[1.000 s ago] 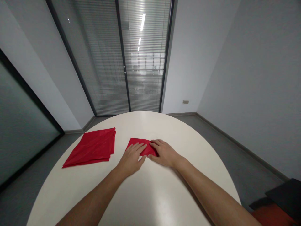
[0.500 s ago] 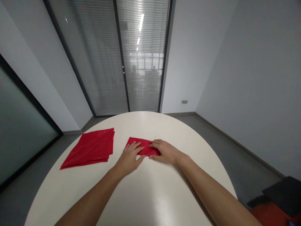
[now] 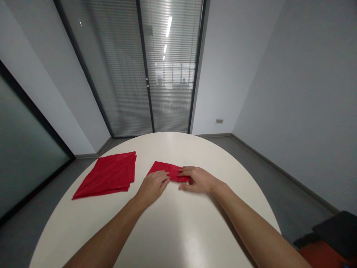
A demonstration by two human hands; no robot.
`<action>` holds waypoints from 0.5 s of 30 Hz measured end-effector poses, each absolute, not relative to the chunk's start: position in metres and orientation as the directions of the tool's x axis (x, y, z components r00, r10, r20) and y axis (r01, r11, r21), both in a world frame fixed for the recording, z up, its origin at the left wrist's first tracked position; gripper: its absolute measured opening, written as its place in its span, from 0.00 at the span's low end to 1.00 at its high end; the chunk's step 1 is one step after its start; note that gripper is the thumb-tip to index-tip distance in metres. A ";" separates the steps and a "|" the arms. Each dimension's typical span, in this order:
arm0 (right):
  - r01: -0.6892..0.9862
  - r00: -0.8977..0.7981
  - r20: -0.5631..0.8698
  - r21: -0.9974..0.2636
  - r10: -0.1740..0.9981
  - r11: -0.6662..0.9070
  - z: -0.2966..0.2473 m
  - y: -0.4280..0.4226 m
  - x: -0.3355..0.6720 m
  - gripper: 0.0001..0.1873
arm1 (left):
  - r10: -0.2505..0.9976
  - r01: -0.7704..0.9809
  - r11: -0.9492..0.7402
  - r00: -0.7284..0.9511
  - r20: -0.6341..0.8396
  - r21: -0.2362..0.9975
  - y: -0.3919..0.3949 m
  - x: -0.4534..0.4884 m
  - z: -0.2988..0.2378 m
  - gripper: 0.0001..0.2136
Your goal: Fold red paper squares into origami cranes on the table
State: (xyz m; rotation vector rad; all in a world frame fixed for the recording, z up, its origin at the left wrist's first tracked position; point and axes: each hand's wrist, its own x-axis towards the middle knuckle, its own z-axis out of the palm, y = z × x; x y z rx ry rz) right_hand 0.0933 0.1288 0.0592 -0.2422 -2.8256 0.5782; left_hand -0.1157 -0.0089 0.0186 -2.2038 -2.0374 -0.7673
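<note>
A small folded red sheet (image 3: 167,168), thin and creased, lies on the table between my hands; whether it is paper, cloth or plastic I cannot tell. My left hand (image 3: 153,185) covers its near left edge, with thumb and fingers drawn together on that edge. On the right end rests my right hand (image 3: 198,179), fingertips on top of the sheet and thumb held apart on the near side. Part of the sheet is hidden under the fingers. To the left lies a larger stack of red sheets (image 3: 108,175), its layers showing at the edges, touched by neither hand.
The round white table (image 3: 167,230) reaches out in front of me. Past its far edge stand glass panels with blinds (image 3: 125,93) and a grey wall (image 3: 301,100). A black and red object, perhaps a chair (image 3: 334,234), is at the lower right.
The fingers of my left hand, spread over the small sheet before, have drawn back to its near edge and come together with the thumb. My right hand has hardly moved.
</note>
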 end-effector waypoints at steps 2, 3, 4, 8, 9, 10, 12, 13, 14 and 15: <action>0.122 -0.954 0.206 -0.402 0.219 0.907 0.057 0.131 0.094 0.22 | 0.923 0.952 -0.089 -0.032 0.383 0.294 -0.009 -0.116 0.019 0.13; 0.137 -0.950 0.204 -0.404 0.235 0.905 0.055 0.132 0.094 0.20 | 0.922 0.952 -0.064 -0.059 0.383 0.301 -0.009 -0.117 0.019 0.13; 0.158 -0.945 0.203 -0.405 0.257 0.901 0.054 0.134 0.094 0.18 | 0.920 0.950 -0.043 -0.084 0.382 0.310 -0.010 -0.117 0.019 0.13; 0.235 -0.913 0.218 -0.413 0.346 0.880 0.050 0.138 0.094 0.14 | 0.907 0.937 -0.012 -0.136 0.398 0.349 -0.010 -0.121 0.019 0.14; 0.247 -0.903 0.222 -0.435 0.369 0.866 0.050 0.139 0.094 0.15 | 0.900 0.933 -0.012 -0.147 0.409 0.361 -0.011 -0.121 0.019 0.14; 0.253 -0.891 0.225 -0.474 0.394 0.843 0.050 0.140 0.094 0.16 | 0.893 0.926 -0.012 -0.160 0.421 0.378 -0.011 -0.122 0.019 0.14; 0.239 -0.870 0.227 -0.584 0.439 0.776 0.048 0.142 0.095 0.18 | 0.877 0.903 -0.016 -0.193 0.440 0.429 -0.011 -0.124 0.020 0.14; 0.221 -0.861 0.223 -0.644 0.456 0.732 0.047 0.142 0.096 0.18 | 0.870 0.886 -0.020 -0.213 0.445 0.463 -0.011 -0.124 0.020 0.15; 0.198 -0.857 0.214 -0.703 0.469 0.683 0.046 0.143 0.096 0.19 | 0.862 0.864 -0.026 -0.235 0.449 0.502 -0.011 -0.124 0.020 0.15; 0.173 -0.854 0.203 -0.758 0.480 0.628 0.044 0.144 0.096 0.19 | 0.853 0.837 -0.034 -0.260 0.452 0.546 -0.011 -0.123 0.021 0.15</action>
